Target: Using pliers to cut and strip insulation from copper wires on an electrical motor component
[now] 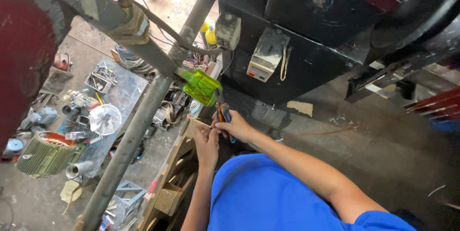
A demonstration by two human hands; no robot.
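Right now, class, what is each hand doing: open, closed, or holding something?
Left hand: closed at the edge of the wooden block; grip unclear.
Right hand: closed on the pliers.

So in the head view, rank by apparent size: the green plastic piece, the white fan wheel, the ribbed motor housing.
1. Ribbed motor housing, largest.
2. Green plastic piece and white fan wheel look about alike; the green piece sits nearer the camera, so unranked.

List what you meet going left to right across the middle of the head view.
Green-finned motor stator → white fan wheel → grey slanted pipe → left hand → right hand gripping pliers → black machine cabinet.
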